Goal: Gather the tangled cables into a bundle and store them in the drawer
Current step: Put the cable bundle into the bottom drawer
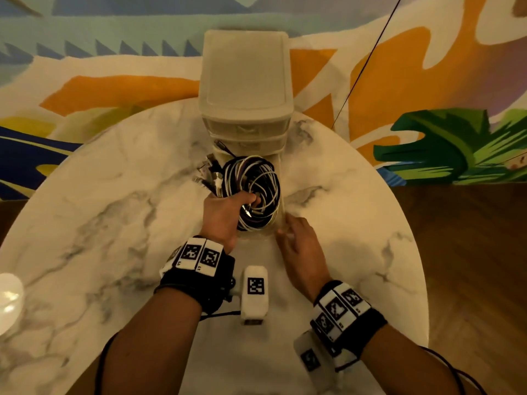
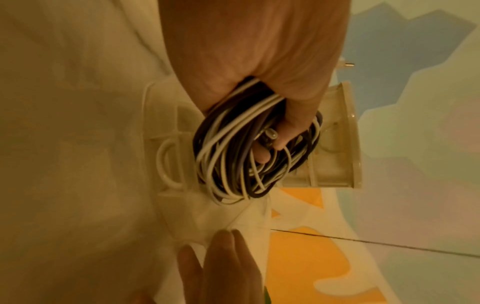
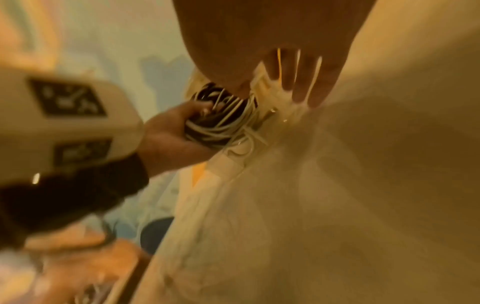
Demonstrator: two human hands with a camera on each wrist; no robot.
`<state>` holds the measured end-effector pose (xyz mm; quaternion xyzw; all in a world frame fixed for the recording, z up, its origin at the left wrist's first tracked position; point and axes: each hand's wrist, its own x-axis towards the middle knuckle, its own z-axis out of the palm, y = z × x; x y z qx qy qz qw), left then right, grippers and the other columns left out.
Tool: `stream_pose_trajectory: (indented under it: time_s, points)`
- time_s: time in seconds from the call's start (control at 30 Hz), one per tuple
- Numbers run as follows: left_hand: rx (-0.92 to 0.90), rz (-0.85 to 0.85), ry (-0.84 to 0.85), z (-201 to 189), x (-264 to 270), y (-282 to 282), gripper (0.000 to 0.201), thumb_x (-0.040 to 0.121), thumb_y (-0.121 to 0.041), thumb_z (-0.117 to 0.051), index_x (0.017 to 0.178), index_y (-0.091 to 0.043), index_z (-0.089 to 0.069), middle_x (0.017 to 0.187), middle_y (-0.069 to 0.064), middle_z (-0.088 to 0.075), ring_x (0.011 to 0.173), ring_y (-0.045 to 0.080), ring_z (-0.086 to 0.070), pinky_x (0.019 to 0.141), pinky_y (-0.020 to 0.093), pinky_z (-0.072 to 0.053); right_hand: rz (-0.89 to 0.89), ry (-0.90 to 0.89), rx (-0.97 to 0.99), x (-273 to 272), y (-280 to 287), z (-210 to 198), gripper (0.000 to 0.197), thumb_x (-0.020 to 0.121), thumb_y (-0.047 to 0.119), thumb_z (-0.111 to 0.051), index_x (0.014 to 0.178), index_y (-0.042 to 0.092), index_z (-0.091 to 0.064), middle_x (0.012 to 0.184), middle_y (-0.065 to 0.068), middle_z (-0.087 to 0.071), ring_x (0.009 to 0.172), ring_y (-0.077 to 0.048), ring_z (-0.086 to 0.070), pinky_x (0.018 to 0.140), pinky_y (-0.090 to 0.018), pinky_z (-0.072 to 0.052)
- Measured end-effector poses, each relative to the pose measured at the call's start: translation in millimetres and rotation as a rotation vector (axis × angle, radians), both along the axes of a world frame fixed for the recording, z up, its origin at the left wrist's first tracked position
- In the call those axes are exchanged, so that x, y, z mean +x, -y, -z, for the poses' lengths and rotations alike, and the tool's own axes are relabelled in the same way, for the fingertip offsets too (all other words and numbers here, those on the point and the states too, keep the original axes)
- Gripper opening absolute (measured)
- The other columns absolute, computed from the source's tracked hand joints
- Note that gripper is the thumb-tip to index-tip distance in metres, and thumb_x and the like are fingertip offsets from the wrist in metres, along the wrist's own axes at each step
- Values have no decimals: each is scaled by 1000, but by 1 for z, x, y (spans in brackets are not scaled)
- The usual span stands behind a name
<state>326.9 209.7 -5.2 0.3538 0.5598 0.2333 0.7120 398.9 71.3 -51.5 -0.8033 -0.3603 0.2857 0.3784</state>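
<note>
A round marble table [image 1: 114, 195] stands on wood floor [image 1: 470, 252] before a colourful mural [image 1: 114, 67].

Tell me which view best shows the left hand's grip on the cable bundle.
The left wrist view: the left hand curls round the cable bundle, fingertips poking through the coil. The head view shows the bundle over the open drawer, grip partly hidden. The right wrist view is blurred.
</note>
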Motion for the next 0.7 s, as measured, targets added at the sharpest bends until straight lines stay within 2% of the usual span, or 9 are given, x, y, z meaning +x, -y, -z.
stream_pose_trajectory:
  time_s: [0.17, 0.3, 0.33, 0.4, 0.43, 0.5, 0.57, 0.6, 0.7]
  points:
    - [-101, 89, -105, 7, 15, -12, 17, 71, 1, -67, 56, -5, -73, 75, 17, -71, 72, 28, -70, 82, 45, -55, -99, -40, 47, 12, 8, 0, 46, 95, 35, -32, 134, 19, -49, 121, 2, -54, 112, -12, -48, 97, -22, -36]
    - [20, 144, -280, 10, 20, -15, 17, 68, -6, -69, 50, -7, -70, 67, 14, -71, 72, 29, -70, 76, 43, -58, -149, -25, 5, 31, 0, -7, 38, 95, 26, -39, 129, 18, -54, 120, -4, -58, 110, -17, -53, 94, -22, -38]
    - [54, 156, -308, 10, 21, -15, 14, 69, -8, -70, 55, -6, -70, 68, 14, -70, 71, 29, -69, 73, 39, -58, -96, 17, 14, 38, -8, -12, 35, 95, 22, -43, 128, 17, -54, 123, -5, -57, 112, -21, -54, 95, -27, -41]
    - [137, 184, -360, 8, 23, -14, 6, 75, -10, -69, 78, -5, -68, 73, 8, -68, 69, 22, -64, 60, 25, -52, -61, 229, 75, 46, -35, -32, 38, 93, 22, -45, 129, 17, -51, 125, -5, -54, 113, -24, -52, 96, -36, -43]
    - [226, 226, -395, 11, 24, -14, 16, 80, -10, -67, 95, -3, -67, 81, 7, -67, 75, 21, -63, 57, 17, -46, -139, 344, 126, 47, -53, -45, 40, 92, 25, -45, 131, 17, -51, 127, -5, -53, 115, -23, -50, 97, -37, -42]
    - [380, 273, -417, 15, 24, -9, 33, 91, -6, -56, 122, 4, -55, 113, 17, -63, 104, 28, -59, 72, 10, -38, -431, 472, 187, 41, -91, -66, 40, 93, 28, -45, 131, 21, -53, 134, -3, -51, 123, -22, -45, 101, -38, -37]
    - [379, 304, -431, 18, 26, -7, 44, 94, 1, -48, 136, 8, -38, 138, 24, -46, 125, 33, -47, 97, 26, -38, -704, 511, 74, 36, -125, -75, 38, 95, 29, -46, 132, 24, -53, 142, 0, -45, 131, -20, -38, 108, -37, -28]
    - [389, 339, -455, 21, 27, -9, 45, 95, -1, -45, 138, 8, -34, 142, 25, -41, 128, 34, -43, 102, 32, -35, -796, 534, -25, 37, -137, -73, 37, 96, 29, -45, 131, 23, -54, 144, 1, -44, 133, -19, -36, 110, -34, -25]
    - [480, 517, -653, 23, 26, -13, 43, 103, -18, -29, 143, -2, -26, 150, 18, -30, 135, 28, -32, 105, 29, -22, -852, 629, -177, 40, -152, -64, 31, 96, 25, -44, 118, 16, -63, 128, -1, -55, 120, -21, -46, 100, -35, -35]
